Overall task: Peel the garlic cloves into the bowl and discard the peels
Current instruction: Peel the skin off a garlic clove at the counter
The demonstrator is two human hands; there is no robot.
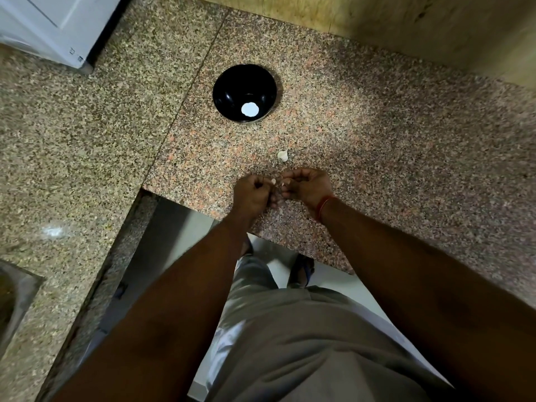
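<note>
A: What step was that?

B: Mid-peel. Both hands, left [251, 190] and right [308, 185], pinched one clove [273, 181] above the tabletop [377, 146]; each grip was curled tight. Another clove [282, 155] lay just beyond.

A: Next?

B: Probably strip the skin, drop it in the bowl [229, 82].

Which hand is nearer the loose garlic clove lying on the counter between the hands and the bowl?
Right. The right hand sits just below the loose garlic clove, its fingertips close to it. The left hand is lower and further left, so farther off. Both hands work a small white piece between them.
</note>
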